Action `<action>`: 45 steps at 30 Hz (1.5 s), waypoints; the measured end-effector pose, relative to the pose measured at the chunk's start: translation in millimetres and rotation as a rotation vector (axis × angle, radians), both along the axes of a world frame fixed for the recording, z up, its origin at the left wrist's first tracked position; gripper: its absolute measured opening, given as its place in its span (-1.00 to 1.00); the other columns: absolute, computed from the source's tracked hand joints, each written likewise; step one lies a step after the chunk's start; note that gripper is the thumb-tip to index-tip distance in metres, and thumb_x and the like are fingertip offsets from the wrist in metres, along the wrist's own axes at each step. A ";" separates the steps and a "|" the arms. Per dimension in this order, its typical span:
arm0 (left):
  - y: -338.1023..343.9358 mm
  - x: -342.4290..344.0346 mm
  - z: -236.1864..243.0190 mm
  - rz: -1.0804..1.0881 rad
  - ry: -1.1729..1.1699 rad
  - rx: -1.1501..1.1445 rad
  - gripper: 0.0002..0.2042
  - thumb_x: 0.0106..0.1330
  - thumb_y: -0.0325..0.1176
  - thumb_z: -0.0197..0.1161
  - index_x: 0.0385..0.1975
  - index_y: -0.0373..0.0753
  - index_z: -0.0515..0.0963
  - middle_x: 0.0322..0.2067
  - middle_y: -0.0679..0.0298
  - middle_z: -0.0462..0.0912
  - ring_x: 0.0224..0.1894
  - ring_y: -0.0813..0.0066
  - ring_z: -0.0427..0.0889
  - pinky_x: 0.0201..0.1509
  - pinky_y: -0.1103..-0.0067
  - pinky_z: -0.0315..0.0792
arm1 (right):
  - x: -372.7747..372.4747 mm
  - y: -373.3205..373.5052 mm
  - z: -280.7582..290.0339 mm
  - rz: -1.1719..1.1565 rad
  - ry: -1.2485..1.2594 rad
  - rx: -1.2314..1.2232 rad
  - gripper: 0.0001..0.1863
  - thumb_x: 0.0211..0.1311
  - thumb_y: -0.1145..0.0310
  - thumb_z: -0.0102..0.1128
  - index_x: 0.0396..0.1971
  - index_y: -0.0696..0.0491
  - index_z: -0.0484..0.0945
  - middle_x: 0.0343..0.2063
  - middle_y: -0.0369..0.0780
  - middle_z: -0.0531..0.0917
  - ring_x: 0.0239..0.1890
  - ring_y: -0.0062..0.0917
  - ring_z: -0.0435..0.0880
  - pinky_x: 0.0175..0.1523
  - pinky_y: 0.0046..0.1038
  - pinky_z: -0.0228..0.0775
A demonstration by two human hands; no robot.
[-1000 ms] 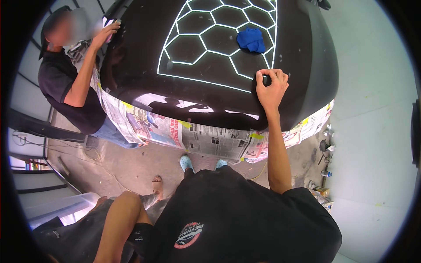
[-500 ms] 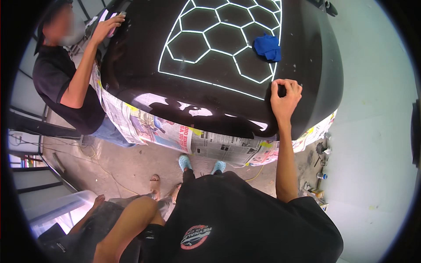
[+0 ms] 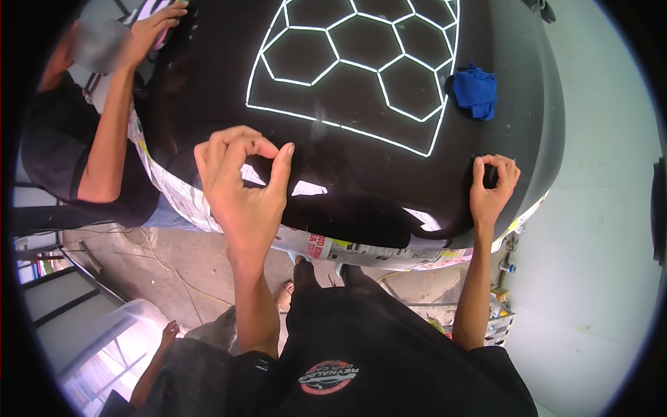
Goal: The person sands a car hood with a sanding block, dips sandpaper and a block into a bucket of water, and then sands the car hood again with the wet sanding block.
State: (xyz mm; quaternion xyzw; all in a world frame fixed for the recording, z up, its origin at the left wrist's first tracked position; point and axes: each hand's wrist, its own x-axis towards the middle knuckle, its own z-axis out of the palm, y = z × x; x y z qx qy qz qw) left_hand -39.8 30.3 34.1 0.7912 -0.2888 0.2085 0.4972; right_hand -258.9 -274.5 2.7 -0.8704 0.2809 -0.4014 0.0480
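Observation:
Over the front of a glossy dark car hood (image 3: 333, 167), my left hand (image 3: 243, 184) is raised, its fingers curled and the thumb tip close to the index fingertip. Anything in that pinch is too small to make out. Farther right, my right hand (image 3: 492, 187) is by the hood's front right part, thumb and fingers closed in a similar ring. What it holds, if anything, I cannot see. A crumpled blue cloth (image 3: 476, 92) lies on the hood beyond my right hand. Bright white hexagon lines (image 3: 340, 125) show on the glossy surface, apparently reflected lights.
At the left, a co-worker's hand (image 3: 149, 31) is on the hood's edge with a pinkish pad. Newspaper (image 3: 375, 258) covers the car's front below the hood. Another person's hand (image 3: 169, 335) shows at lower left. A pale wall (image 3: 597, 243) stands at the right.
My left hand has come up over the hood; before, only its bent arm showed low down. My right hand keeps its pinch near the same spot. The view and reflections have shifted.

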 end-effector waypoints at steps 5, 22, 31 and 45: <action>-25.0 26.1 -14.2 0.060 0.011 0.166 -0.75 -0.03 -0.45 0.61 -0.49 -0.13 0.58 -0.24 0.43 0.54 -0.03 0.28 0.41 0.08 0.28 0.22 | 2.4 -0.4 1.4 -0.013 0.013 0.015 -0.86 0.17 0.45 0.45 -0.38 0.03 0.61 -0.29 -0.27 0.60 -0.09 -0.34 0.50 0.09 -0.30 0.31; -47.5 43.8 -18.8 0.009 0.096 0.300 -0.71 -0.12 -0.25 0.69 -0.57 -0.05 0.62 -0.32 0.49 0.37 -0.12 0.40 0.33 -0.03 0.28 0.04 | 0.1 0.1 5.2 -0.057 0.089 0.023 -0.83 0.24 0.42 0.41 -0.39 0.08 0.55 -0.29 -0.23 0.60 -0.08 -0.33 0.50 0.17 -0.30 0.27; -51.9 41.0 -15.8 0.016 0.107 0.365 -0.68 -0.07 -0.26 0.69 -0.58 -0.14 0.57 -0.38 0.48 0.42 -0.18 0.45 0.43 -0.01 0.32 0.13 | -0.8 -3.9 0.2 -0.054 0.094 0.030 -0.83 0.27 0.39 0.40 -0.37 0.09 0.55 -0.29 -0.23 0.58 -0.07 -0.34 0.49 0.18 -0.29 0.26; -50.9 33.6 -15.9 -0.019 0.119 0.354 -0.69 -0.05 -0.27 0.68 -0.57 -0.15 0.57 -0.39 0.45 0.42 -0.19 0.44 0.40 -0.03 0.35 0.10 | -0.2 -1.6 1.6 -0.055 0.088 0.042 -0.84 0.27 0.40 0.39 -0.37 0.09 0.55 -0.29 -0.23 0.58 -0.07 -0.33 0.49 0.17 -0.28 0.27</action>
